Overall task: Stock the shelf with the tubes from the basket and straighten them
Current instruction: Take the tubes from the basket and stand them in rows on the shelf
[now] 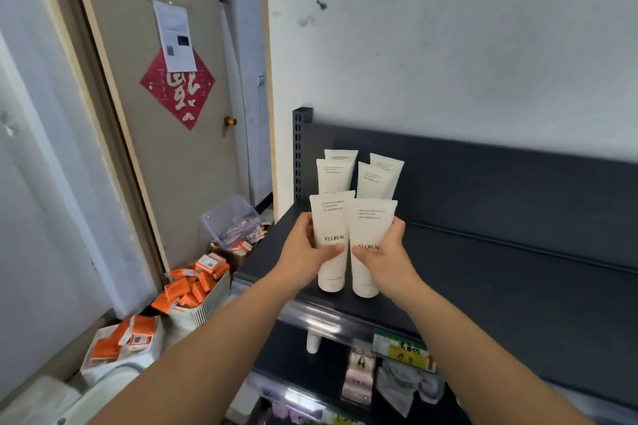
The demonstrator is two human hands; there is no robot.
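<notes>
Up on the matte dark metal shelf (483, 269), two smooth white "FLORAL" tubes stood cap-down at the front. The left hand (303, 252) had its fingers (305, 221) curled round the front-left tube (329, 217), and the right hand (388, 257) gripped the front-right tube (371, 224) likewise. Four matching tubes (336, 176) stood behind them. Below left, a white perforated basket (202, 312) held orange boxes (179, 288), and a clear plastic bin (221, 214) held small packets.

dark shelf (483, 269), six white tubes (373, 224) upright at its left end (caps down, two columns of three)
</notes>
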